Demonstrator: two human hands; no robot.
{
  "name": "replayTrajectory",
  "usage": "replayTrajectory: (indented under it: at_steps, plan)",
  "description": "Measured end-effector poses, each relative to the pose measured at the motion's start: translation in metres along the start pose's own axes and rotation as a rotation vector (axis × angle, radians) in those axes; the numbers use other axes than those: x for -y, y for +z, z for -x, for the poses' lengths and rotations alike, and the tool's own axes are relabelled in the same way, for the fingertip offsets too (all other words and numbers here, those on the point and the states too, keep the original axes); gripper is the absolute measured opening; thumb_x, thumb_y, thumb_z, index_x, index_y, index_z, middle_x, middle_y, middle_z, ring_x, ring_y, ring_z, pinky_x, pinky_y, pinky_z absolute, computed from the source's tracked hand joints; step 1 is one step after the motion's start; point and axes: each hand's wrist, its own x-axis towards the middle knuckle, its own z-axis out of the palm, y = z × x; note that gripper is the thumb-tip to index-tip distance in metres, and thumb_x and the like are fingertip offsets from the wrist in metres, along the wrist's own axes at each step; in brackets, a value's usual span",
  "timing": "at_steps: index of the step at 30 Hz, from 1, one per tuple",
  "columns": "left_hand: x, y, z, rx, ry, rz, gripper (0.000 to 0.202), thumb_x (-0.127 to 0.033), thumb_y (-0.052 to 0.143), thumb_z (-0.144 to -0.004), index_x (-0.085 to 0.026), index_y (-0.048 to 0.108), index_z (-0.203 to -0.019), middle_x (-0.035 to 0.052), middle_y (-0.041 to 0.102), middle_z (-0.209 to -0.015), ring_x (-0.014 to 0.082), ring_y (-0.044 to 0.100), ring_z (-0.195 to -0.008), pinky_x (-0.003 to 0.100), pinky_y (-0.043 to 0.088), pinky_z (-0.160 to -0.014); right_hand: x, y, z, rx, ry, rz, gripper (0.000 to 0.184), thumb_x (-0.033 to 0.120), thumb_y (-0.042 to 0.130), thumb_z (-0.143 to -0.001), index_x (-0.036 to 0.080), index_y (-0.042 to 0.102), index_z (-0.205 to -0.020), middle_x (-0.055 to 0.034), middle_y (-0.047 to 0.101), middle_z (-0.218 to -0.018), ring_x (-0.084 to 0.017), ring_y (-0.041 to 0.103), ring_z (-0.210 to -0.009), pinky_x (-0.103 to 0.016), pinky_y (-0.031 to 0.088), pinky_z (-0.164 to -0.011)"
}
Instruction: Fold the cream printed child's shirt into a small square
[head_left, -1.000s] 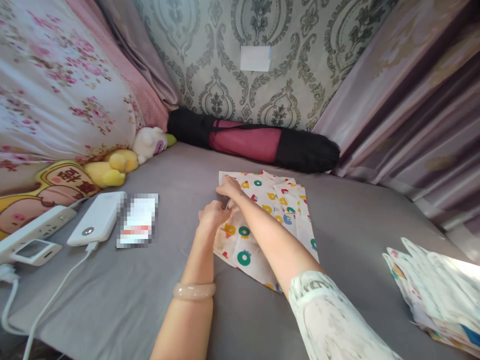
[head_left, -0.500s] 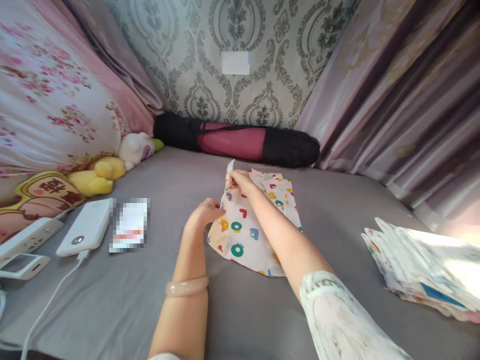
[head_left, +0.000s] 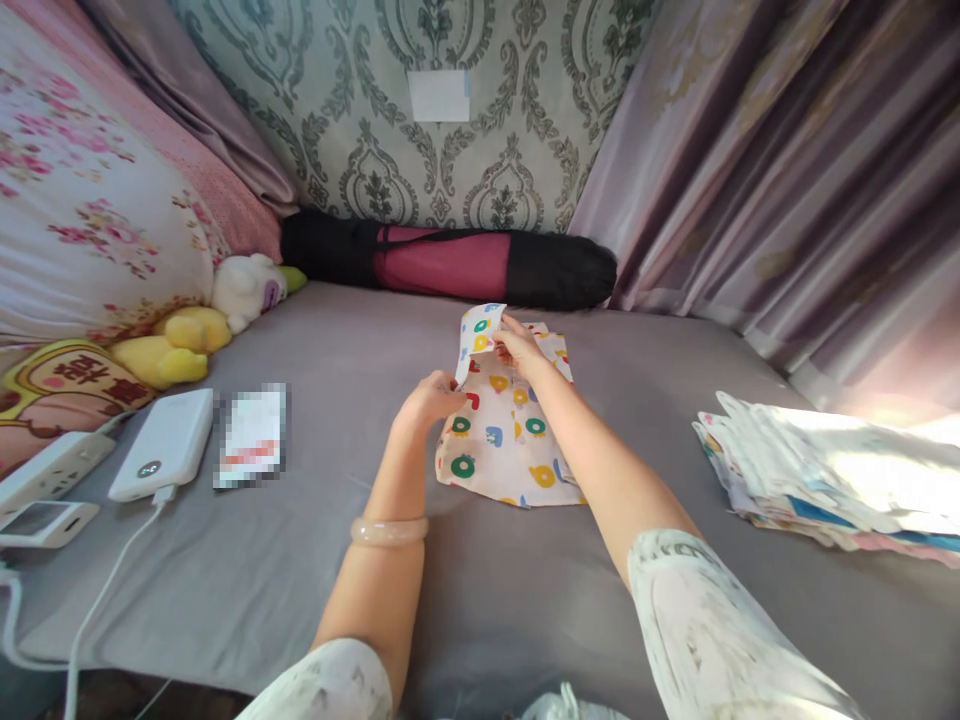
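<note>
The white printed cloth [head_left: 495, 465], probably a small garment, lay on the grey bed sheet [head_left: 300, 560], its far left part lifted into a flap [head_left: 480, 330]. The right hand [head_left: 520, 350] had its grip closed on the flap's right side; the left hand [head_left: 431, 403] was at the cloth's left edge near the flap's base, though how tightly its grip was drawn could not be told. The fabric looked light, limp and prone to creasing, best pinched along its edges with the layers together.
</note>
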Motion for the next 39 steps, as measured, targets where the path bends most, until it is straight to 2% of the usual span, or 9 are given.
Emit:
replayTrajectory:
  at_steps: [6,13,16,20,23,26,31,35,39]
  plan:
    - [-0.005,0.014,-0.007,0.027,0.01,0.018,0.016,-0.028,0.065,-0.073,-0.018,0.068,-0.085,0.0053,0.072,-0.083,0.0212,0.066,-0.079,0.025,0.046,-0.061,-0.013,-0.022,0.0,-0.037,-0.014,0.06,0.072,0.015,0.052,-0.077,0.026,0.041,-0.147,0.0024,0.063,-0.068,-0.013,0.061,-0.06,-0.024,0.05,-0.058]
    - [0.0,0.02,-0.01,0.149,0.026,0.203,0.041,-0.059,0.065,-0.074,-0.018,0.066,-0.078,0.0054,0.07,-0.068,0.0192,0.064,-0.069,0.027,0.047,-0.064,-0.028,-0.041,0.006,-0.126,0.036,0.325,0.073,0.014,0.055,-0.075,0.021,0.041,-0.147,-0.0042,0.068,-0.079,-0.019,0.065,-0.063,-0.028,0.052,-0.056]
    - [0.008,0.018,-0.015,0.079,0.032,0.162,0.033,-0.052,0.063,-0.077,-0.018,0.065,-0.075,0.0062,0.069,-0.07,0.0202,0.063,-0.07,0.029,0.047,-0.063,-0.029,-0.047,0.007,-0.242,-0.001,0.546,0.063,0.015,0.058,-0.075,0.017,0.05,-0.138,-0.0106,0.07,-0.103,-0.023,0.068,-0.087,-0.032,0.055,-0.072]
    - [0.012,0.018,-0.018,0.0,0.117,0.096,0.022,-0.04,0.059,-0.078,-0.02,0.066,-0.085,0.007,0.069,-0.085,0.0222,0.063,-0.078,0.032,0.048,-0.069,-0.024,-0.04,0.007,-0.361,-0.122,0.786,0.049,0.018,0.05,-0.085,0.016,0.053,-0.133,-0.0145,0.062,-0.127,-0.027,0.06,-0.113,-0.037,0.05,-0.092]
    - [0.009,0.02,-0.016,-0.007,0.227,0.011,0.025,-0.036,0.06,-0.077,-0.021,0.066,-0.096,0.0083,0.068,-0.099,0.0259,0.061,-0.096,0.036,0.049,-0.083,-0.021,-0.023,0.007,-0.292,-0.253,0.921,0.047,0.017,0.04,-0.091,0.015,0.05,-0.137,-0.0146,0.055,-0.137,-0.026,0.053,-0.124,-0.039,0.043,-0.102]
    - [0.006,0.023,-0.012,-0.004,0.311,-0.101,0.036,-0.036,0.062,-0.076,-0.024,0.064,-0.11,0.0091,0.064,-0.121,0.0307,0.052,-0.12,0.041,0.041,-0.1,-0.02,-0.004,0.003,-0.13,-0.361,1.042,0.051,0.026,0.031,-0.098,0.01,0.041,-0.144,-0.0152,0.042,-0.15,-0.027,0.033,-0.141,-0.043,0.026,-0.115]
    - [0.004,0.028,-0.011,0.136,0.339,-0.176,0.069,-0.046,0.068,-0.073,-0.026,0.048,-0.135,0.0089,0.03,-0.158,0.0297,0.015,-0.149,0.049,0.011,-0.12,-0.025,0.006,-0.01,0.019,-0.312,1.168,0.063,0.043,0.02,-0.101,0.009,0.026,-0.153,-0.0126,0.02,-0.161,-0.027,0.008,-0.15,-0.048,0.003,-0.12]
    - [0.003,0.03,-0.013,0.244,0.324,-0.216,0.085,-0.052,0.07,-0.071,-0.021,0.038,-0.144,0.0125,0.016,-0.162,0.0281,0.004,-0.15,0.05,0.002,-0.12,-0.037,0.003,-0.018,0.029,-0.218,1.201,0.066,0.048,0.016,-0.1,0.013,0.023,-0.155,-0.0091,0.015,-0.163,-0.027,0.006,-0.15,-0.053,0.002,-0.119]
    - [0.005,0.032,-0.014,0.262,0.312,-0.24,0.091,-0.052,0.071,-0.07,-0.023,0.033,-0.146,0.0115,0.012,-0.163,0.0288,0.001,-0.15,0.053,0.0,-0.119,-0.045,0.002,-0.02,0.016,-0.202,1.203,0.066,0.047,0.015,-0.1,0.014,0.022,-0.155,-0.0087,0.012,-0.163,-0.028,0.007,-0.149,-0.056,0.005,-0.118]
